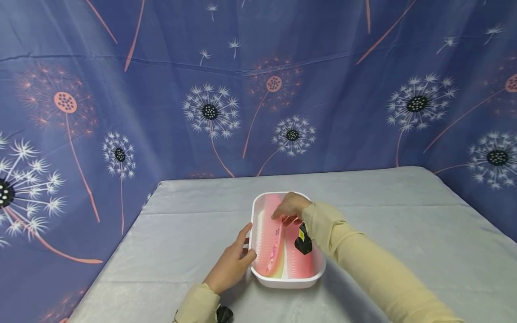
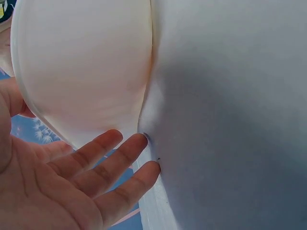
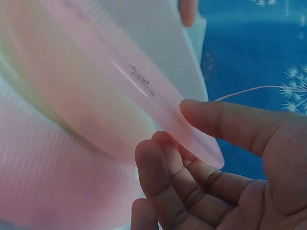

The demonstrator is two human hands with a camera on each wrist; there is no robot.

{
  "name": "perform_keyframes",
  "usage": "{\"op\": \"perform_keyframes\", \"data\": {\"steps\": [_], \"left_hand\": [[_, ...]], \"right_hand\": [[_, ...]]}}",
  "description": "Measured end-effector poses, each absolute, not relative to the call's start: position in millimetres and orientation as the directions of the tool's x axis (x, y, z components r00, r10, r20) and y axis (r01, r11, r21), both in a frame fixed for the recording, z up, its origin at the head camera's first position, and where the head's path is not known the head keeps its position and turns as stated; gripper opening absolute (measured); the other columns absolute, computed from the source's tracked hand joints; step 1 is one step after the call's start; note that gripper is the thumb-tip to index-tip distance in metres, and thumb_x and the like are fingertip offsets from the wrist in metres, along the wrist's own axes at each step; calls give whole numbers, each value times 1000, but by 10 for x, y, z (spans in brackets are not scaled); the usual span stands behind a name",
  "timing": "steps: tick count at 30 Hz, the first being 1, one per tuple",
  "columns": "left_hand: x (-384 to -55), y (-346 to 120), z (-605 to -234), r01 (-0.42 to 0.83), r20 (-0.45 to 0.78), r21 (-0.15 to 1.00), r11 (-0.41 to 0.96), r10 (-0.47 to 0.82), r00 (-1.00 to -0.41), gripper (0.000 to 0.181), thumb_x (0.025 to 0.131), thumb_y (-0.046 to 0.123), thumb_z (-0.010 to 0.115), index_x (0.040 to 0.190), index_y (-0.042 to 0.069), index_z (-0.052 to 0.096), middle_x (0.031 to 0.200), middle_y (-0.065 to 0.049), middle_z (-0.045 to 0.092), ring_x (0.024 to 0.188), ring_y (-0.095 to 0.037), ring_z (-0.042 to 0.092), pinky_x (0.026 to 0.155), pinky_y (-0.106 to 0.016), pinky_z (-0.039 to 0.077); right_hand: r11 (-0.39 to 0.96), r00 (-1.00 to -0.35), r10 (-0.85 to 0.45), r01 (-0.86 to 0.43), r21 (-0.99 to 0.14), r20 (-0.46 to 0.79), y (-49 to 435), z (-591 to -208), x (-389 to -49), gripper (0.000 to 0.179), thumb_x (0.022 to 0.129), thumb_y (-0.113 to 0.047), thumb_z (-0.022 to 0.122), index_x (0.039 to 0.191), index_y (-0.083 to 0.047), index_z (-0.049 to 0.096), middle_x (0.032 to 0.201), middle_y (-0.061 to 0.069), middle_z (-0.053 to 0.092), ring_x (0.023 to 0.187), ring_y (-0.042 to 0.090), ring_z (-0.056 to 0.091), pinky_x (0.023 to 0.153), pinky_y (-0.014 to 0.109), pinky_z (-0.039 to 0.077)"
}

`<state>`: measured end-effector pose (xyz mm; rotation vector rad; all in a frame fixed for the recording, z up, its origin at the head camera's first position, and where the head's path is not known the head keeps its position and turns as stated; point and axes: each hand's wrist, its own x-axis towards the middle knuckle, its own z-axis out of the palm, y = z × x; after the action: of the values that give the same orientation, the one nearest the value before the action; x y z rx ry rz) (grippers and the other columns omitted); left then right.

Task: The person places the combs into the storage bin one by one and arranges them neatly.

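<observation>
A white plastic tub holds two pink combs with fine teeth. My right hand reaches into it and pinches the far end of the left comb between thumb and fingers. In the right wrist view this comb is tilted up, with small dark lettering along its spine. The second comb lies in the right half of the tub, partly hidden under my right wrist. My left hand grips the tub's left side, thumb over the rim, fingers against the outer wall.
The tub stands on a table covered in pale grey cloth. A blue dandelion-print curtain hangs behind and around the table. A black wrist device on the right sleeve hangs over the tub.
</observation>
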<state>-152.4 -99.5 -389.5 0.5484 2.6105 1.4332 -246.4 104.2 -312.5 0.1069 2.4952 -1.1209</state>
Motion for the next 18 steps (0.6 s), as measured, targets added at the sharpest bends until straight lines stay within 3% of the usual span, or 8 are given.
{"op": "perform_keyframes", "data": {"steps": [7, 13, 18], "left_hand": [[-1525, -996, -3907, 263, 77, 824, 502, 360, -930, 72, 96, 17, 50, 161, 4, 22, 138, -30, 54, 112, -36, 65, 96, -56, 47], [-1528, -997, -3921, 283, 97, 817, 502, 364, -926, 71, 97, 17, 51, 160, 4, 23, 137, -28, 56, 109, -34, 67, 95, -55, 48], [-1529, -992, -3919, 296, 113, 807, 510, 359, -926, 70, 96, 16, 50, 160, 4, 24, 136, -27, 58, 107, -32, 68, 93, -53, 49]], "right_hand": [[760, -931, -96, 160, -630, -351, 1008, -3134, -2473, 20, 84, -17, 77, 77, -6, 61, 73, 6, 67, 62, 15, 67, 54, 26, 44], [795, -939, -95, 127, -593, -330, 947, -3124, -2453, 22, 85, -14, 78, 79, -4, 60, 77, 10, 69, 66, 19, 69, 63, 27, 54], [814, -939, -80, 132, -565, -334, 911, -3144, -2490, 19, 85, -11, 77, 80, -3, 61, 73, 9, 67, 63, 17, 66, 65, 28, 55]]}}
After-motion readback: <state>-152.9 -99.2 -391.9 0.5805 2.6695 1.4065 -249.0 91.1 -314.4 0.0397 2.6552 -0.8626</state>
